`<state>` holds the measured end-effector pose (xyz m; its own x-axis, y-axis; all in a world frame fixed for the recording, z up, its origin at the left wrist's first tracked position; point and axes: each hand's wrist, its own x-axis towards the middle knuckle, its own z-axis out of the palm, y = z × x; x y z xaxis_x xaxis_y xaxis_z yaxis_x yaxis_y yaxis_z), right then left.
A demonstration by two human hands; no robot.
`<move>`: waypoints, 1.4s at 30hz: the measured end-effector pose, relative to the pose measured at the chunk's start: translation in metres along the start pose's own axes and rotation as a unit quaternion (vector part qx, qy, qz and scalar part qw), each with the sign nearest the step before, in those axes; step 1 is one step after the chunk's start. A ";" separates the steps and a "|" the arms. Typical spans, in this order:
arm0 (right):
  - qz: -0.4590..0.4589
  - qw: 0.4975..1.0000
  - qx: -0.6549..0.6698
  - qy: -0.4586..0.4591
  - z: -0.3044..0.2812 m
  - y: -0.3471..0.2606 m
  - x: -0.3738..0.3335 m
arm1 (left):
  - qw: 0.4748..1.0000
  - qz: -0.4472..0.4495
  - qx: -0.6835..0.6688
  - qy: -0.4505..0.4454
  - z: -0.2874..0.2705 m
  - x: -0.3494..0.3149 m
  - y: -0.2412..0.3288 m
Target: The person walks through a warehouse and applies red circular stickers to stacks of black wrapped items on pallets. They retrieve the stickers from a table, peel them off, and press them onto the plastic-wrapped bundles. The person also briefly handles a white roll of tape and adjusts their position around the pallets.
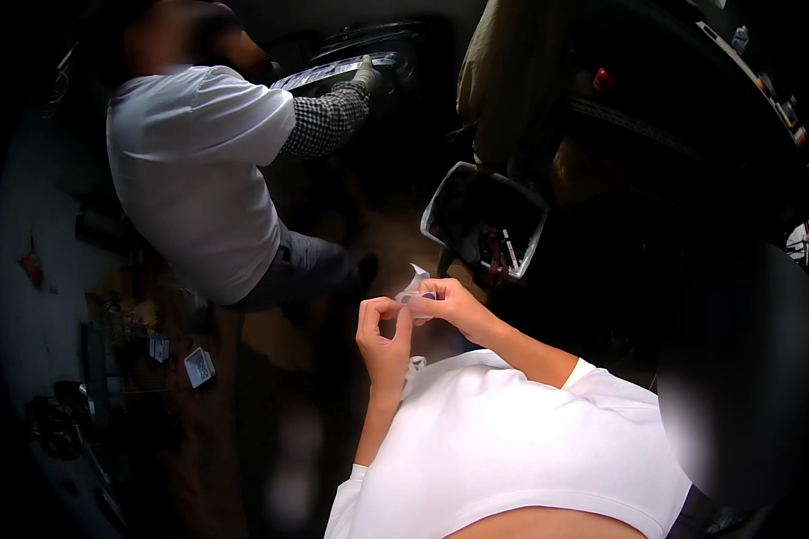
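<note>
My left hand (385,340) and my right hand (463,312) meet in front of my body, with thumbs and fingertips pinched together. Between them is a small whitish, partly see-through piece (416,279) that looks like thin film or a wrapper. One pale corner pokes up above the fingers, and dark purple patches show on it at the fingertips. Both hands grip this piece, the left from one side and the right from the other. Its lower part is hidden by my fingers.
Ahead stands a bin (436,199) with a pale rim and dark items inside. At the left a co-worker in a white shirt (189,171) and checked sleeve reaches to a dark case (391,76). A small white box (200,366) lies lower left. Dark fabric (512,81) hangs beyond the bin.
</note>
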<state>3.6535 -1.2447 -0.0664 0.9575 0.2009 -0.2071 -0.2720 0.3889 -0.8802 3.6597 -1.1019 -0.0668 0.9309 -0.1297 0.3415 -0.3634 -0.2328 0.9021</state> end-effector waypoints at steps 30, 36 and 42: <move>-0.003 0.985 0.101 0.142 -0.180 -0.062 0.133 | 0.981 -0.182 -0.069 -0.025 0.120 0.166 -0.059; -0.015 0.984 0.107 0.143 -0.165 -0.063 0.215 | 0.985 -0.155 -0.076 -0.012 0.080 0.226 -0.110; -0.049 0.977 0.123 0.168 -0.146 -0.077 0.306 | 0.985 -0.152 -0.035 -0.069 0.022 0.312 -0.173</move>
<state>3.9816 -1.3443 -0.1240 0.9463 -0.1393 -0.2917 -0.1521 0.6044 -0.7820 4.0121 -1.1230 -0.1216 0.9806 -0.1953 0.0171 -0.0597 -0.2143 0.9749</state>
